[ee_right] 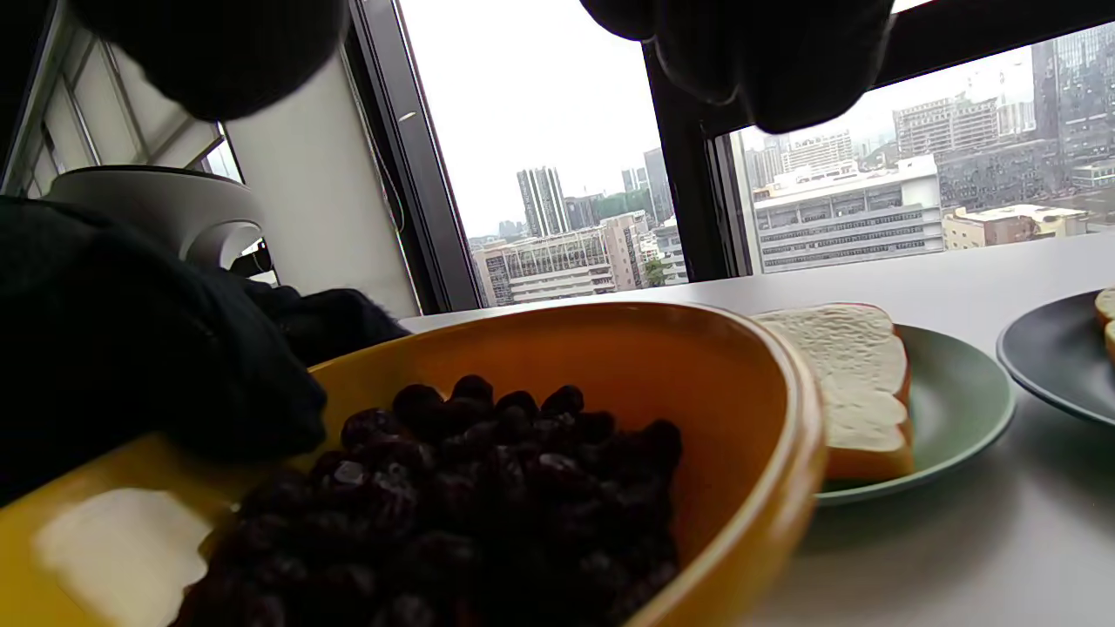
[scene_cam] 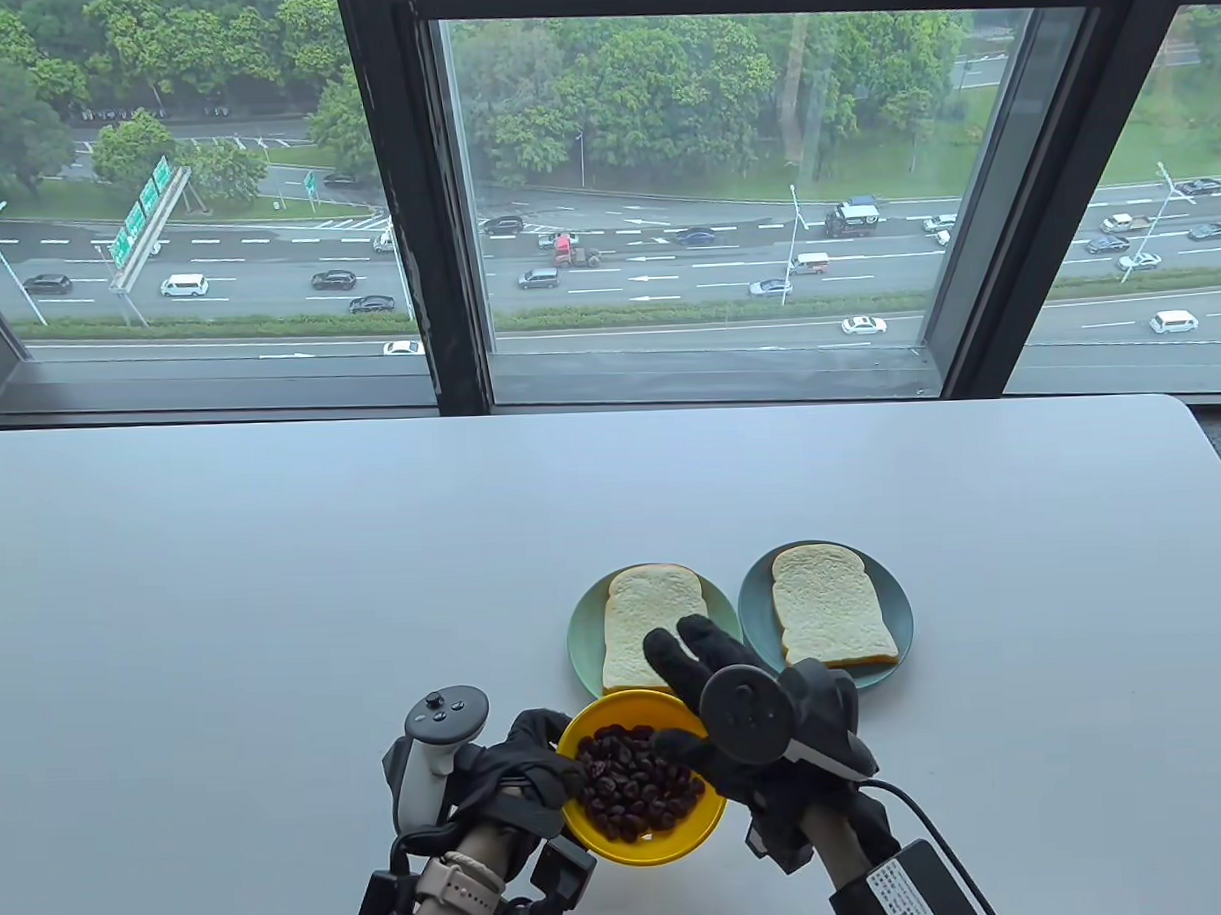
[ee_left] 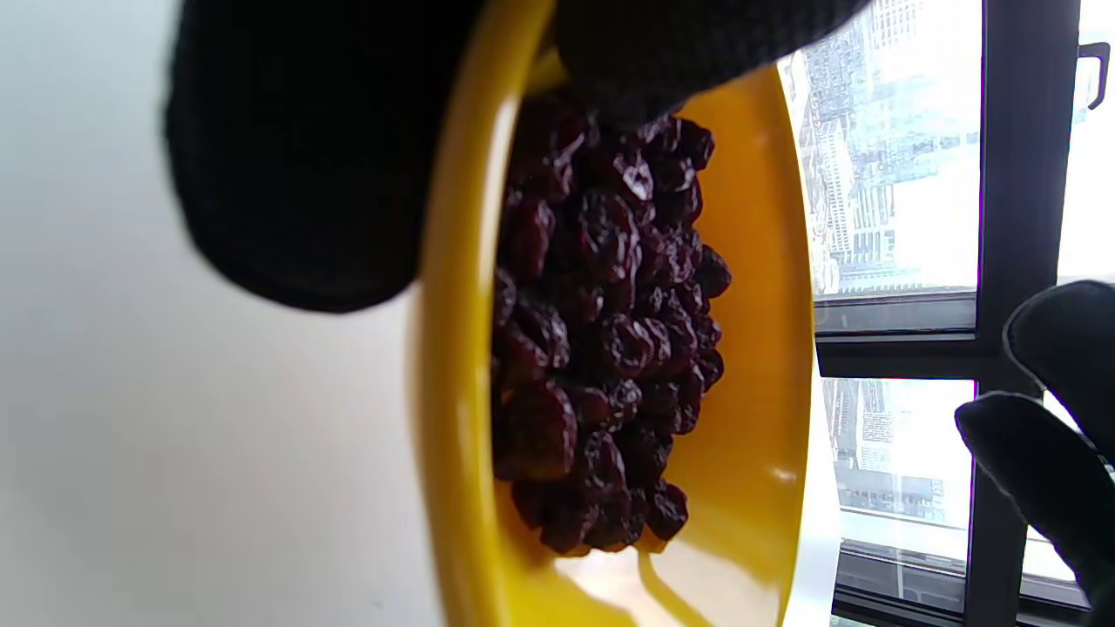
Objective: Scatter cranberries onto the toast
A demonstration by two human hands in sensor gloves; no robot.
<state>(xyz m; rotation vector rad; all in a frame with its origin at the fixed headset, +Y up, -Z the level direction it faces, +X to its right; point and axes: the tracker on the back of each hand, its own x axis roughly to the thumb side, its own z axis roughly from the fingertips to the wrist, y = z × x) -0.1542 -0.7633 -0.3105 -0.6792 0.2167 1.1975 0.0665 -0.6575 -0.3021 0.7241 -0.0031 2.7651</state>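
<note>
Now | cranberries (scene_cam: 637, 782): dark, wrinkled, heaped | yellow bowl (scene_cam: 674, 844)

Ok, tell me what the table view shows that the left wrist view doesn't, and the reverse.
Only the table view shows both toast slices, one on the green plate, the other on the blue plate, neither with cranberries on it, plus the right hand over the bowl.

Only the left wrist view shows the left hand's thumb hooked inside the rim.

Both show the yellow bowl of cranberries, gripped by the left hand.
</note>
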